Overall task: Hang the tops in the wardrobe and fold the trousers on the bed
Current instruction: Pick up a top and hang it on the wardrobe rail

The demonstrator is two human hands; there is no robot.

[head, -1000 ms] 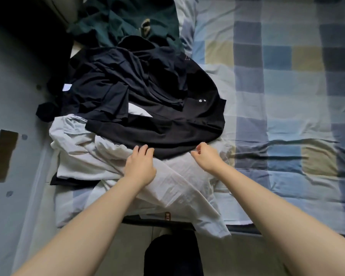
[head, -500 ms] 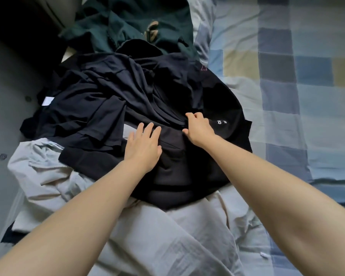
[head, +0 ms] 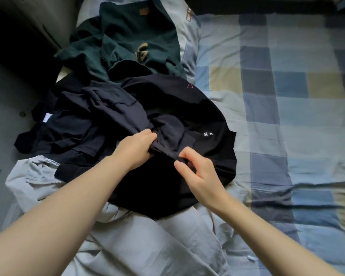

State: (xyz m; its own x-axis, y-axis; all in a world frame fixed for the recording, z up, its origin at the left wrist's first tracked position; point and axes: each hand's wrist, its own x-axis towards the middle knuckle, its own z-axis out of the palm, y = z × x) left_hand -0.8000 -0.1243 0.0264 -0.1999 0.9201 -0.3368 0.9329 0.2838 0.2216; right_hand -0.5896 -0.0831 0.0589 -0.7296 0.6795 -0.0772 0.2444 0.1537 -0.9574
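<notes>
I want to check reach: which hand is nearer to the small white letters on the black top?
Right. The right hand lies just below the white letters; the left hand grips dark fabric farther to their left.

navy top point(head: 116, 108), dark green top point(head: 127, 42), blue-and-tan checked bedsheet point(head: 287, 100)

Small white letters "F" over "IO" (second line uncertain) on black top point(head: 207, 134), pile's 3 o'clock edge. Gold emblem on green sweatshirt point(head: 141, 50), 12 o'clock: partly folded, unreadable. White tag point(head: 47, 117), 9 o'clock: blank.
</notes>
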